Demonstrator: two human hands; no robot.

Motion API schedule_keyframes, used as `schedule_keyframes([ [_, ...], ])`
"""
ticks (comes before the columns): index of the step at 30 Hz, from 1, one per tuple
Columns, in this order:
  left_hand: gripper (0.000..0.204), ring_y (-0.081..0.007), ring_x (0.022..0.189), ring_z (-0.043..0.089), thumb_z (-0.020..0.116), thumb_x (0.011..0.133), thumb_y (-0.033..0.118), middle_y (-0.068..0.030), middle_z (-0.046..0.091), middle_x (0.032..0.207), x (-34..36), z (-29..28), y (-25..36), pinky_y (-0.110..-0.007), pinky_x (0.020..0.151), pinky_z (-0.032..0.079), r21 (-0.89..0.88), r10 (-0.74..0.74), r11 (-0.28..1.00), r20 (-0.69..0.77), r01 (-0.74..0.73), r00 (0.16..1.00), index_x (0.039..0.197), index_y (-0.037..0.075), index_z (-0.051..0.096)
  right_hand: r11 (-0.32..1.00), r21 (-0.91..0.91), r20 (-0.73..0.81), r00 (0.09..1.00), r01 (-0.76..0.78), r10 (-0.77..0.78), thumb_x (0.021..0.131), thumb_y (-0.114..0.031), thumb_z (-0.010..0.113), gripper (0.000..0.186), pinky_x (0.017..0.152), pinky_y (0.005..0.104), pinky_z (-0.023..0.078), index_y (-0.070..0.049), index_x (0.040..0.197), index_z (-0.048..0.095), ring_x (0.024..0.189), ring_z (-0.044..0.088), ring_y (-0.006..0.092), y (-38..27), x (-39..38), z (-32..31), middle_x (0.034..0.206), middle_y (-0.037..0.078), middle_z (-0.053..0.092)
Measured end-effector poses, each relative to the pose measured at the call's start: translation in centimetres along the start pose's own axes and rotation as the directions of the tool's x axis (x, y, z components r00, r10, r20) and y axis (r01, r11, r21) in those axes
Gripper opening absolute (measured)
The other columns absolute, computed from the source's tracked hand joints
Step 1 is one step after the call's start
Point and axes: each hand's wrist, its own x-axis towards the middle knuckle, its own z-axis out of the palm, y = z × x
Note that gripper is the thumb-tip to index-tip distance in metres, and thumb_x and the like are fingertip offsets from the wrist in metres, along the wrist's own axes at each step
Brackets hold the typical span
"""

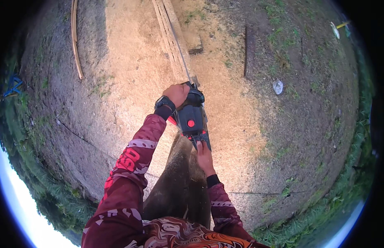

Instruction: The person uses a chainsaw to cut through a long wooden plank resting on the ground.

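Observation:
A black chainsaw with red parts point(192, 115) is in front of my body, held in both hands. My left hand point(178, 94), with a watch at the wrist, is closed around its front handle. At the rear handle, my right hand point(205, 158) is closed too, its thumb showing on top. The thin guide bar point(179, 48) points away from me, along a long pale timber point(164, 31) on the ground. I cannot tell how deep the chain sits in the wood. Sawdust point(134, 78) covers the ground around the saw.
A short wood block point(195, 44) lies right of the timber. Long thin strips point(75, 45) lie at the far left, and a dark plank point(246, 51) at the right. Crumpled clear plastic point(278, 87) sits on the soil. Something blue point(13, 87) stands at the left edge.

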Motion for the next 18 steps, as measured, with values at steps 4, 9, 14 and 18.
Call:
schedule_keyframes([
  [4, 0.051, -0.0478, 0.085, 0.067, 0.038, 0.099, 0.040, -0.0277, 0.069, 0.088, 5.5, -2.4, -3.1, -0.055, 0.081, 0.054, 0.038, 0.020, 0.999, -0.098, -0.017, 0.995, 0.090, 0.002, 0.071, 0.995, -0.027, -0.024, 0.995, 0.099, -0.099, 0.105, -0.050, 0.040, 0.050, 0.082, 0.0608, 0.045, -0.004, 0.118, 0.056, 0.100, 0.059, 0.0557, -1.8, 6.4, 2.6, 0.101, 0.033, 0.065],
  [9, 0.039, -0.0483, 0.089, 0.067, 0.041, 0.099, 0.033, -0.0288, 0.068, 0.094, 14.9, -9.4, -5.5, -0.054, 0.081, 0.054, 0.051, 0.101, 0.994, -0.101, -0.096, 0.990, 0.098, 0.002, 0.064, 0.933, -0.133, -0.118, 0.929, 0.335, -0.351, 0.106, -0.049, 0.039, 0.052, 0.075, 0.0519, 0.049, -0.001, 0.112, 0.060, 0.085, 0.063, 0.0429, -7.1, 16.2, 4.6, 0.085, 0.025, 0.063],
  [14, 0.034, -0.0497, 0.085, 0.064, 0.044, 0.096, 0.029, -0.0314, 0.065, 0.088, 21.1, -12.8, -8.7, -0.055, 0.078, 0.050, 0.170, 0.260, 0.957, -0.157, -0.233, 0.953, 0.091, -0.001, 0.059, 0.992, 0.017, -0.037, 0.991, 0.126, -0.125, 0.105, -0.051, 0.039, 0.053, 0.084, 0.0611, 0.047, -0.002, 0.111, 0.058, 0.100, 0.060, 0.0547, -15.0, 20.1, 4.2, 0.101, 0.034, 0.066],
  [18, 0.023, -0.0492, 0.083, 0.065, 0.047, 0.093, 0.022, -0.0304, 0.065, 0.085, 23.4, -14.2, -9.9, -0.055, 0.073, 0.051, 0.345, 0.307, 0.906, -0.134, -0.245, 0.942, 0.092, 0.000, 0.056, 0.994, -0.035, -0.007, 0.995, 0.103, -0.104, 0.105, -0.050, 0.038, 0.056, 0.083, 0.0568, 0.048, 0.000, 0.114, 0.060, 0.100, 0.061, 0.0531, -16.9, 21.5, 4.3, 0.103, 0.032, 0.066],
])
